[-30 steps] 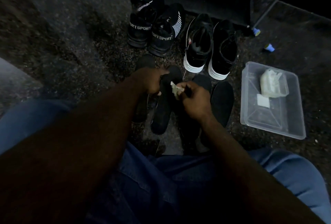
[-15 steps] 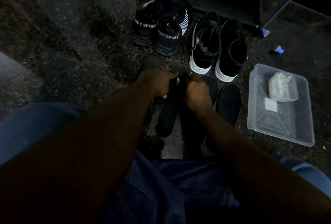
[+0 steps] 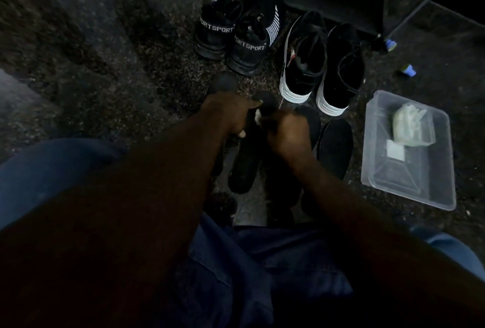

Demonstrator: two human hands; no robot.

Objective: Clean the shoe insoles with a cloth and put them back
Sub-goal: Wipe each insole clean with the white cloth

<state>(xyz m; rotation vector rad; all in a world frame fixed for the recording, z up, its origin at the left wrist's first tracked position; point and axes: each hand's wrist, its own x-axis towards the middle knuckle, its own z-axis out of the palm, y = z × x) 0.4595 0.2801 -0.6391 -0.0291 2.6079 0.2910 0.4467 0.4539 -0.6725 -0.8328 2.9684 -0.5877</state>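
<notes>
Several black insoles lie on the dark carpet in front of me. My left hand [image 3: 231,115] grips the toe end of one black insole [image 3: 246,159]. My right hand [image 3: 286,133] holds a small pale cloth [image 3: 257,118] against that insole's top; only a corner of the cloth shows between my hands. Another insole [image 3: 221,83] pokes out beyond my left hand, and two more [image 3: 334,144] lie to the right. Behind them stand a black pair of shoes marked SPORT [image 3: 236,31] and a black pair with white soles [image 3: 322,65].
A clear plastic tray [image 3: 380,183] sits at the right with a bag of pale wipes [image 3: 412,125] inside. A dark rack frame [image 3: 404,20] runs along the back, with small blue caps [image 3: 408,70] near its foot. My legs in jeans fill the foreground.
My right hand has closed in toward my left over the insole's toe, so the cloth that showed plainly a second ago is mostly covered. The view has shifted slightly.
</notes>
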